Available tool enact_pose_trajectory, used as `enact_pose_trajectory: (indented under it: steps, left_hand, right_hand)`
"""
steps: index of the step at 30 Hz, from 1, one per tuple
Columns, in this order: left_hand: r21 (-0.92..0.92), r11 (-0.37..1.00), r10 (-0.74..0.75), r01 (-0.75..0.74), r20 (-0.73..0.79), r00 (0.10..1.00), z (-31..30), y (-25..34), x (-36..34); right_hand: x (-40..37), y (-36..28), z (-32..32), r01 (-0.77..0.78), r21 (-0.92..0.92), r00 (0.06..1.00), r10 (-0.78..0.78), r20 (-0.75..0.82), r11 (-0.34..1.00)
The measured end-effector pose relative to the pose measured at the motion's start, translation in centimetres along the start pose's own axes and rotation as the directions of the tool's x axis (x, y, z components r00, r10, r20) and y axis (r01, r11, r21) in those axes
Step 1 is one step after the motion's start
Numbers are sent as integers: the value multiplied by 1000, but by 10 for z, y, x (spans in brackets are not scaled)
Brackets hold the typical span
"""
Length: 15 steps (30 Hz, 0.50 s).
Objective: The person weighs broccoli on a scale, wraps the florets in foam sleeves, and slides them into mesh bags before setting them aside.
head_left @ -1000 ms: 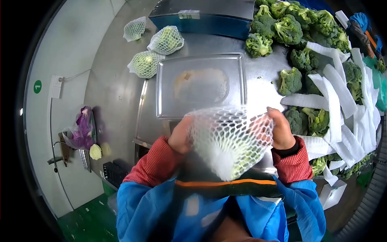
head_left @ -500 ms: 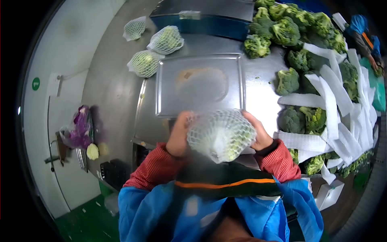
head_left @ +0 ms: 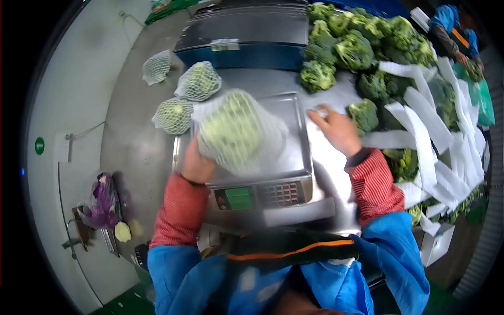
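A broccoli head in white net foam, blurred by motion, is held over the left part of the metal scale pan. My left hand grips it from its lower left side. Above the table to the right of the pan, my right hand is off the vegetable, its fingers apart and holding nothing; a bare broccoli head lies just beyond it. The scale's panel with green displays and keys shows below the pan. Netted heads rest left of the scale.
A dark box stands behind the scale. Piled broccoli and white foam sleeves cover the right side. A purple vegetable in plastic lies at the left edge. At the far right, another person's hands hold something green.
The netted head has moved up and left from near my body to over the pan. My right hand has let go and shifted up; the scale panel now shows.
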<state>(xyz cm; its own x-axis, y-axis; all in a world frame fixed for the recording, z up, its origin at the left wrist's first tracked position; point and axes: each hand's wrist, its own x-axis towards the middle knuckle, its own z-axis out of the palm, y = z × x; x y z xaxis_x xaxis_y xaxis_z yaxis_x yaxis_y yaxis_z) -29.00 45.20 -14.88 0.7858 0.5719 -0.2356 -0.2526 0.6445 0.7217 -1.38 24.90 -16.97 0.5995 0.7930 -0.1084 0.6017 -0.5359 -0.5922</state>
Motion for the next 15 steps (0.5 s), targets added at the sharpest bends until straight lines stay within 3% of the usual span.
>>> enact_pose_trajectory:
  steps: [1,3,5,8,9,11,13,15]
  left_hand:
    - [-50,998,22,-23,-17,1000,-8,17,12]
    - [-114,993,32,-38,-59,998,-42,50,45]
    - [52,983,184,-177,-347,920,-59,76,79]
    - [115,947,318,-300,-476,820,-112,102,125]
    - [108,939,335,-326,-502,798,-123,107,137]
    - [-9,943,295,-332,-434,851,-158,110,149]
    - [-164,937,88,-309,-744,663,-89,102,135]
    - [-85,975,113,-207,-610,784,-133,85,137]
  right_hand:
    - [-2,0,-14,-86,-410,986,20,-164,908]
    - [4,33,-21,-213,-625,939,-20,-344,751]
    - [14,80,-18,-294,-665,943,97,-317,686]
    - [19,123,-6,-343,-710,938,187,-291,615]
    - [17,131,-2,-326,-653,926,92,-366,684]
    - [18,146,-4,-314,-584,922,95,-374,749]
    - [6,131,-19,-324,-488,901,107,-420,810]
    - [-3,145,-27,-206,-288,905,70,-420,935]
